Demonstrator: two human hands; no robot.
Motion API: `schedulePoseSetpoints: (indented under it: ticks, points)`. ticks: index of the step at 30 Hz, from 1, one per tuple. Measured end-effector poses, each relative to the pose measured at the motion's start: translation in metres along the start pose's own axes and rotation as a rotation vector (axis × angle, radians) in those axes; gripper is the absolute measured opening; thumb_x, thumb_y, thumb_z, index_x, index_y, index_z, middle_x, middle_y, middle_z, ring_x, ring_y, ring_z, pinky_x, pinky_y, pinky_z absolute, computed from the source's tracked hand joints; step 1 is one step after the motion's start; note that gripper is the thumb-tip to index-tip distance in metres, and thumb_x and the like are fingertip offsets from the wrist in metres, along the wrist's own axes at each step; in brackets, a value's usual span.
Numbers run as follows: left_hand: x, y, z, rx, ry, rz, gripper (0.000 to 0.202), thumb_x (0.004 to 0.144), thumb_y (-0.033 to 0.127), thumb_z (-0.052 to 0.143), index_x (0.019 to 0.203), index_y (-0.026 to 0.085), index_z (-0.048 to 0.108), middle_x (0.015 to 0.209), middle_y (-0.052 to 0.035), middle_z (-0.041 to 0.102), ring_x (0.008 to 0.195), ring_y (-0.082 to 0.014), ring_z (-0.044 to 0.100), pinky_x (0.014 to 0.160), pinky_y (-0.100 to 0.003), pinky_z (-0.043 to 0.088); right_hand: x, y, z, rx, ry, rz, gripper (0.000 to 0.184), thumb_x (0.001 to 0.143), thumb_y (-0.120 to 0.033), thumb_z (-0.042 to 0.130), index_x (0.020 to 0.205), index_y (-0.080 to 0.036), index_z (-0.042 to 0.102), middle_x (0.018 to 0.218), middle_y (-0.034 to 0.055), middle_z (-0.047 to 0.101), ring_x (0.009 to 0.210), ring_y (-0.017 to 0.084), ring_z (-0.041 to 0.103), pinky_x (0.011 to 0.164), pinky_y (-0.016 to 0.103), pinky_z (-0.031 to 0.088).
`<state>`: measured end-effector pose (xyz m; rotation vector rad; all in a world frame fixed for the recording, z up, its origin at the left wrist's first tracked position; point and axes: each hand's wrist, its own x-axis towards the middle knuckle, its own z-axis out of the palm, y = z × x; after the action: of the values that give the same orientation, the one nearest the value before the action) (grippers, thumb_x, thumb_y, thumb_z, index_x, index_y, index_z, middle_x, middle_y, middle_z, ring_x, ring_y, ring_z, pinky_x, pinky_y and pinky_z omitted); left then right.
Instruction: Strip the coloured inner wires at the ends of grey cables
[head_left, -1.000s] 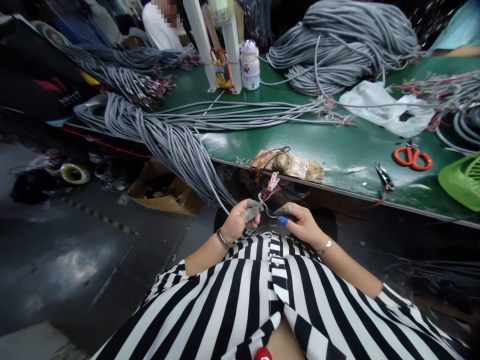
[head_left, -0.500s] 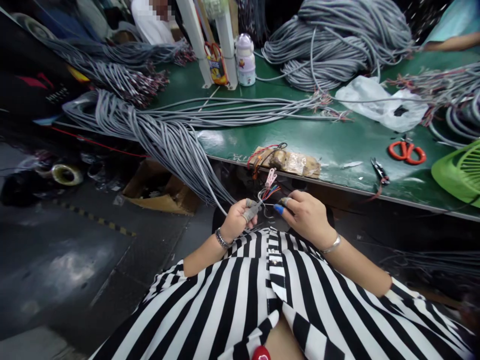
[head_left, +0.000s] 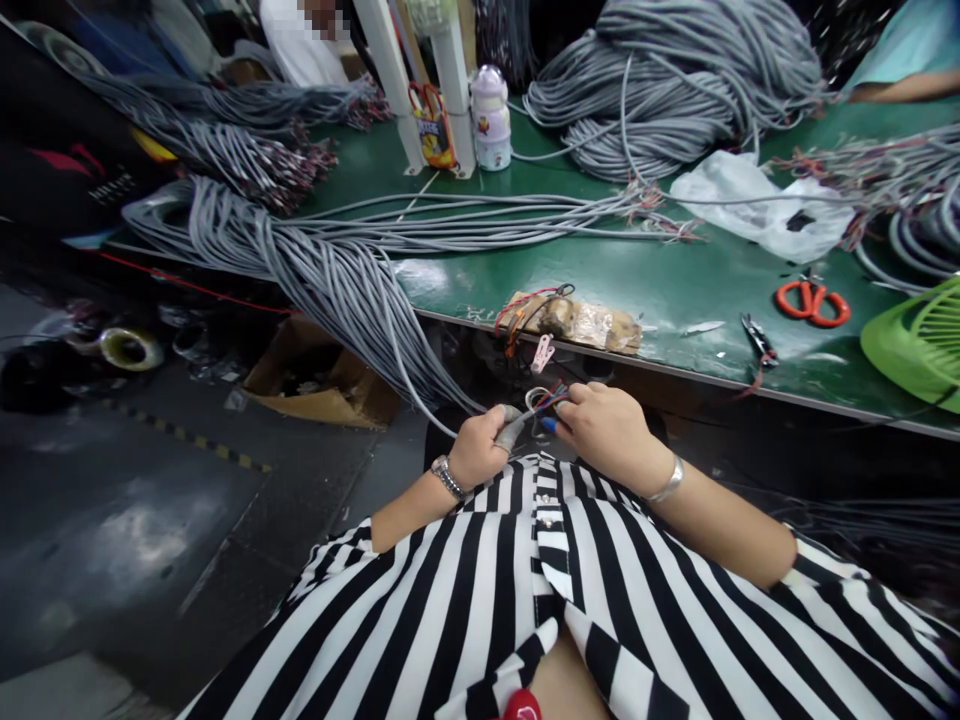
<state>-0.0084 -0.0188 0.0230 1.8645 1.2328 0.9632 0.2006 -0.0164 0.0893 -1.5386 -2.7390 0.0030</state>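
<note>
My left hand (head_left: 482,443) is closed on the end of a grey cable (head_left: 424,405), its thumb and forefinger wrapped in grey tape. Thin coloured wires (head_left: 551,397) fan out from the stripped end, red and blue among them. My right hand (head_left: 606,432) pinches these wires near their tips; a blue cover sits on one finger. A pale wire curls in a loop between the hands. Just beyond, a pink clothes peg (head_left: 542,353) hangs at the table edge. The grey cable runs back left beside a thick bundle of grey cables (head_left: 352,310) draped over the edge.
On the green table (head_left: 675,285) lie orange-handled scissors (head_left: 812,302), small nippers (head_left: 760,342), a taped block (head_left: 592,325) and a plastic bag (head_left: 761,205). A green fan-like basket (head_left: 919,345) stands right. Behind are a bottle (head_left: 491,120) and a cable heap (head_left: 675,80). Other people sit across.
My right hand has moved slightly left and closed over the coloured wires, which now point right into its fingers. My left hand has shifted a little right with the cable.
</note>
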Motion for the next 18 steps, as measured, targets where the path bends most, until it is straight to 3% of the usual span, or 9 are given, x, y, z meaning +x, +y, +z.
schedulePoseSetpoints:
  ticks: [5, 7, 10, 13, 16, 18]
  points:
    - [0.004, -0.005, -0.006, -0.227, 0.153, -0.202, 0.020, 0.087, 0.037, 0.060, 0.092, 0.017, 0.060, 0.059, 0.0032, 0.062, 0.045, -0.0074, 0.052, 0.045, -0.018, 0.040, -0.001, 0.003, 0.022, 0.030, -0.164, -0.097, 0.018, 0.086, -0.022, 0.062, 0.075, -0.016, 0.073, 0.079, 0.0121, 0.067, 0.075, 0.021, 0.061, 0.058, 0.033, 0.030]
    - [0.005, -0.007, -0.008, -0.387, 0.163, -0.272, 0.028, 0.087, 0.044, 0.059, 0.092, 0.017, 0.056, 0.058, 0.0039, 0.062, 0.039, -0.0058, 0.048, 0.040, -0.017, 0.035, -0.001, 0.012, 0.030, 0.050, -0.164, -0.033, 0.022, 0.088, -0.028, 0.060, 0.075, -0.015, 0.073, 0.079, 0.0115, 0.067, 0.074, 0.021, 0.062, 0.058, 0.031, 0.032]
    - [0.004, -0.008, -0.009, -0.556, 0.145, -0.300, 0.037, 0.085, 0.050, 0.061, 0.098, 0.017, 0.053, 0.058, 0.0046, 0.063, 0.036, -0.0050, 0.047, 0.037, -0.016, 0.031, 0.001, 0.026, 0.039, 0.190, -0.065, 0.150, 0.034, 0.092, -0.044, 0.055, 0.080, -0.016, 0.070, 0.080, 0.0096, 0.066, 0.072, 0.019, 0.062, 0.058, 0.029, 0.035]
    - [0.002, -0.005, -0.007, -0.604, 0.112, -0.307, 0.039, 0.084, 0.051, 0.063, 0.099, 0.017, 0.051, 0.058, 0.0047, 0.063, 0.036, -0.0053, 0.047, 0.036, -0.016, 0.030, 0.007, 0.028, 0.047, 0.616, 0.056, 0.226, 0.041, 0.089, -0.054, 0.053, 0.082, -0.017, 0.067, 0.077, 0.0062, 0.065, 0.068, 0.018, 0.060, 0.060, 0.028, 0.040]
    - [0.002, 0.001, -0.004, -0.570, 0.053, -0.302, 0.040, 0.083, 0.052, 0.064, 0.095, 0.017, 0.050, 0.058, 0.0041, 0.064, 0.036, -0.0057, 0.049, 0.037, -0.016, 0.033, 0.018, 0.015, 0.052, 1.134, 0.116, 0.177, 0.042, 0.087, -0.057, 0.053, 0.086, -0.017, 0.066, 0.078, 0.0037, 0.066, 0.070, 0.017, 0.059, 0.066, 0.029, 0.047]
    - [0.001, 0.004, -0.001, -0.537, 0.007, -0.305, 0.041, 0.081, 0.053, 0.066, 0.092, 0.017, 0.050, 0.058, 0.0034, 0.064, 0.037, -0.0061, 0.050, 0.038, -0.017, 0.035, 0.026, 0.005, 0.053, 1.340, 0.109, 0.158, 0.043, 0.083, -0.059, 0.057, 0.086, -0.017, 0.066, 0.078, 0.0028, 0.066, 0.070, 0.016, 0.058, 0.068, 0.029, 0.047]
